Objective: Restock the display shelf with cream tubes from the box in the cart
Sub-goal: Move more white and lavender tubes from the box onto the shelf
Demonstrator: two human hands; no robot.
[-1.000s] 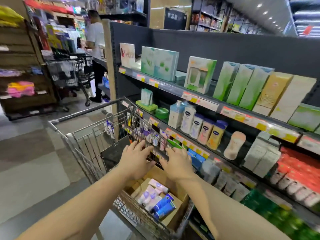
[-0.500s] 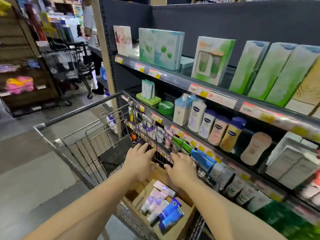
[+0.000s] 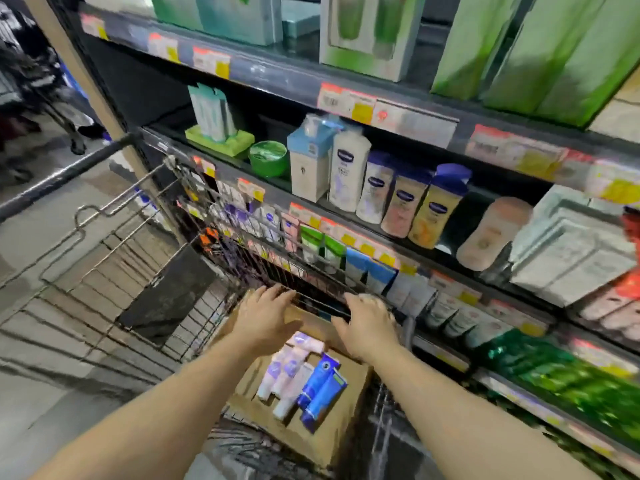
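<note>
Cart [image 3: 114,216] has rolled closer along the shelf [image 3: 391,233]; I'm parked now. Left hand [image 3: 265,322] and right hand [image 3: 369,327] rest flat, fingers loosely spread, on the cart's far rim. Cream tubes [image 3: 301,379] still in the box [image 3: 349,414] under my wrists; nothing picked.

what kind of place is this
Most likely a supermarket or drugstore personal-care aisle. Tiered shelves carry price tags along their edges, lotion bottles stand in a row, and a wire shopping cart holds a cardboard box of cream tubes.
</note>
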